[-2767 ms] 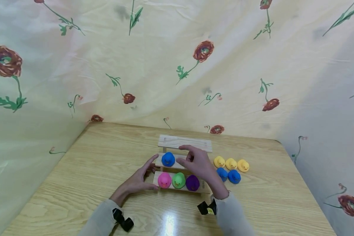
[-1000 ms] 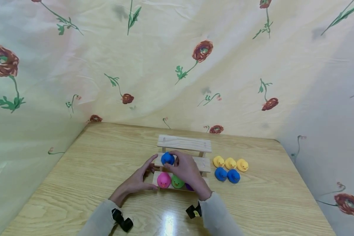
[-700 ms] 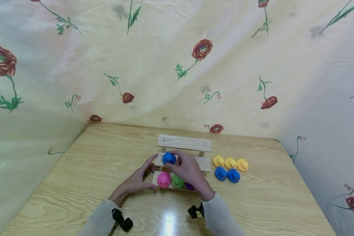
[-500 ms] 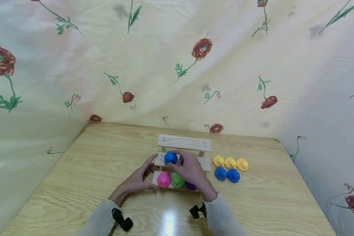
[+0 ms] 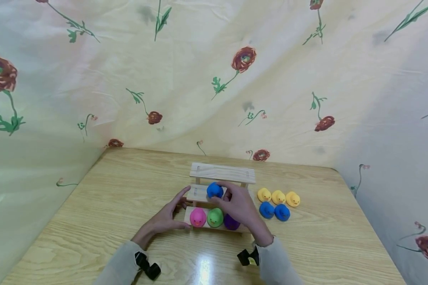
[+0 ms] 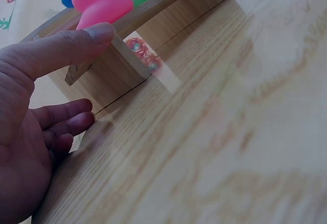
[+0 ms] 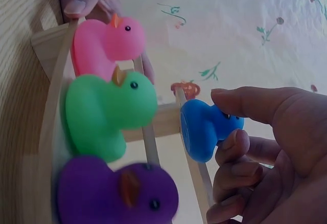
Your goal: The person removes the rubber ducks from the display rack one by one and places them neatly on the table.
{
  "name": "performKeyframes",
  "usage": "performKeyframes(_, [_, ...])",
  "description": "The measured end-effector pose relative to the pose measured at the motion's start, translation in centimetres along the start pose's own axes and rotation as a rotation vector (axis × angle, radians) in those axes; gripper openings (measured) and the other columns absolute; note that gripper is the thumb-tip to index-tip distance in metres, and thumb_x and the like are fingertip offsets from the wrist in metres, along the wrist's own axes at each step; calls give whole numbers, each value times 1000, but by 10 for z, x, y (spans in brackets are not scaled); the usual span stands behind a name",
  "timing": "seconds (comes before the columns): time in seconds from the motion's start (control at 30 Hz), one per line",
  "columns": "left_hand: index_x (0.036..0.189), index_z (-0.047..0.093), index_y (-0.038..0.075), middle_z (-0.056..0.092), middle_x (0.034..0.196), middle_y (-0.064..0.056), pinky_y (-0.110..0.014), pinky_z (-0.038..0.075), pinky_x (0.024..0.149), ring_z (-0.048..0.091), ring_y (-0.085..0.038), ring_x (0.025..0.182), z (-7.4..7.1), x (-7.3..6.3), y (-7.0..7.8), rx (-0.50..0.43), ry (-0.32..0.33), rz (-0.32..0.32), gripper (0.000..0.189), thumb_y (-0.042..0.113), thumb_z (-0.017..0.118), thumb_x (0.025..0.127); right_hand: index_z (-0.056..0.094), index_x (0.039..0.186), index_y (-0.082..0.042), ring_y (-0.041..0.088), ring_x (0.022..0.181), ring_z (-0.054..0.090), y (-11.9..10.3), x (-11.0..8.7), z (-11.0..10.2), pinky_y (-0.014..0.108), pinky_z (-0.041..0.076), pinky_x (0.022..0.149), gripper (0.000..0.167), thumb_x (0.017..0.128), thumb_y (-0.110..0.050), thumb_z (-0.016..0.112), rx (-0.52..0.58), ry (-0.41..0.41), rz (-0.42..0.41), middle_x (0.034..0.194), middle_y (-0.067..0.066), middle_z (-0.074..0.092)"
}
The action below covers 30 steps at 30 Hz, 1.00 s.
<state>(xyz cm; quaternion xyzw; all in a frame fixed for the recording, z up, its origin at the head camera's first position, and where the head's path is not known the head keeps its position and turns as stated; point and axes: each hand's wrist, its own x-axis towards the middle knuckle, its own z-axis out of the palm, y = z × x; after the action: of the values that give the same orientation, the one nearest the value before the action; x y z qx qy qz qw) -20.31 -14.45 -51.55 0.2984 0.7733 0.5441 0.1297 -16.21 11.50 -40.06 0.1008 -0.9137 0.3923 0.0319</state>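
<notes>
On the middle step of the three-step wooden rack [image 5: 197, 192], my right hand [image 5: 239, 204] pinches a blue rubber duck [image 5: 214, 190] between thumb and fingers. The right wrist view shows the thumb and a fingertip on the duck's head [image 7: 232, 124]. My left hand [image 5: 165, 217] rests against the rack's left end, its fingers spread and relaxed. Its thumb [image 6: 76, 47] lies at the front corner of the lowest step. Along that step sit a pink duck [image 5: 197, 217], a green duck [image 5: 215, 217] and a purple duck [image 5: 231, 222], which my right hand partly overlaps.
Three yellow ducks [image 5: 278, 197] stand in a row on the table right of the rack. Two blue ducks [image 5: 274, 211] stand just in front of them. The rack's top step [image 5: 222, 172] rises behind my right hand. A flowered cloth [image 5: 214, 79] hangs behind the table.
My right hand has come onto the blue duck and slid it rightward along the middle step from the left end. The purple duck shows more again. My left hand has stayed put.
</notes>
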Motion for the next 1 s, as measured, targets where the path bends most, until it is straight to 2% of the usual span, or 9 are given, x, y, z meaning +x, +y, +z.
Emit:
performKeyframes(0.3, [162, 13, 30, 56, 133, -13, -26, 41, 101, 51, -16, 111, 1, 0, 0, 18, 13, 36, 113, 22, 87, 77, 67, 127, -7, 7, 49, 46, 12, -7, -13, 21, 35, 45, 43, 87, -18, 78, 15, 17, -1, 60, -1, 54])
performKeyframes(0.73, [162, 13, 31, 56, 132, -13, -26, 41, 99, 51, -15, 110, 2, 0, -1, 28, 17, 45, 114, 22, 88, 77, 67, 127, -4, 5, 55, 46, 28, -20, -33, 22, 38, 50, 43, 87, -16, 78, -15, 69, 1, 64, 1, 54])
performKeyframes(1.0, [162, 12, 29, 56, 130, -12, -26, 41, 98, 52, -15, 108, 2, 0, 0, 32, 18, 59, 114, 22, 88, 76, 67, 128, -7, 5, 55, 46, 36, -28, -45, 22, 37, 49, 43, 87, -17, 78, -24, 95, 33, 63, 0, 53])
